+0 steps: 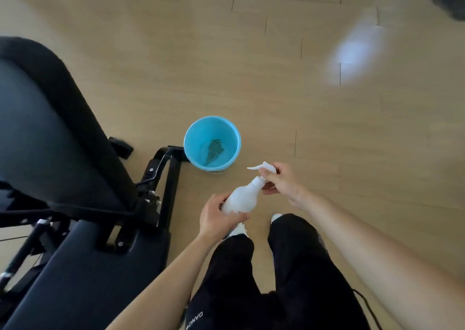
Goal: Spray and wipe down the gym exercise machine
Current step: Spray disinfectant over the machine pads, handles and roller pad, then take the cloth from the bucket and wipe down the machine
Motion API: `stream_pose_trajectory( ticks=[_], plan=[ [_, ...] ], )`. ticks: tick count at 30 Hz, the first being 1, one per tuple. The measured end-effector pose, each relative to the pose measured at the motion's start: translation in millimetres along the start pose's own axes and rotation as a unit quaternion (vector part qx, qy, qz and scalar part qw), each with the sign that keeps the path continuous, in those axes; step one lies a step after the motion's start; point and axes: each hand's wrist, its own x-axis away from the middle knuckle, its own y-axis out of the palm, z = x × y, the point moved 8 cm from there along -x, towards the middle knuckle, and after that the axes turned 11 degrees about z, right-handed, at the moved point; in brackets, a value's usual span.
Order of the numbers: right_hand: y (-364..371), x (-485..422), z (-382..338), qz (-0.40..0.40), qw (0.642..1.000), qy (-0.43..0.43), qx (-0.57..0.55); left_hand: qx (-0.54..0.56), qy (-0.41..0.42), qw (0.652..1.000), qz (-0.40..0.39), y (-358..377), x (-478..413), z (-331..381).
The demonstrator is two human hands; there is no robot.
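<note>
The left hand (219,219) wraps the belly of a white plastic spray bottle (241,199), tilting its neck toward the right hand (281,183), whose fingers pinch the white trigger head (264,166) at that neck, probably to seat or twist it before spraying. Just beyond, a round light-blue plastic bucket (227,133) stands on the pale wood-plank floor (327,141), keeping a dark green cloth (214,151) within reach. The black padded exercise machine (63,153) stands to the left, its frame foot just beside the bucket

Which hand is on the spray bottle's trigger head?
The right hand grips the trigger head; the left hand holds the spray bottle round its body.
</note>
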Motion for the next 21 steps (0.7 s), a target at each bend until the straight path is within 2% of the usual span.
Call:
stream_pose_trajectory(
  ticks=[5, 11, 18, 21],
  plan=[
    [12, -112, 14, 0.026, 0.998, -0.009, 0.048, -0.020, -0.020, 0.998, -0.049, 57, -109, -13],
    [40, -243, 90, 0.025, 0.989, -0.024, 0.142, -0.017, -0.110, 0.990, -0.089, 143, -218, -93],
    [81, -376, 199, 0.016, 0.965, -0.059, 0.255, -0.104, -0.084, 0.987, 0.091, 150, -357, -156],
    [93, -425, 228, 0.013, 0.955, -0.101, 0.278, -0.131, -0.098, 0.982, 0.091, 167, -426, -190]
  ],
)
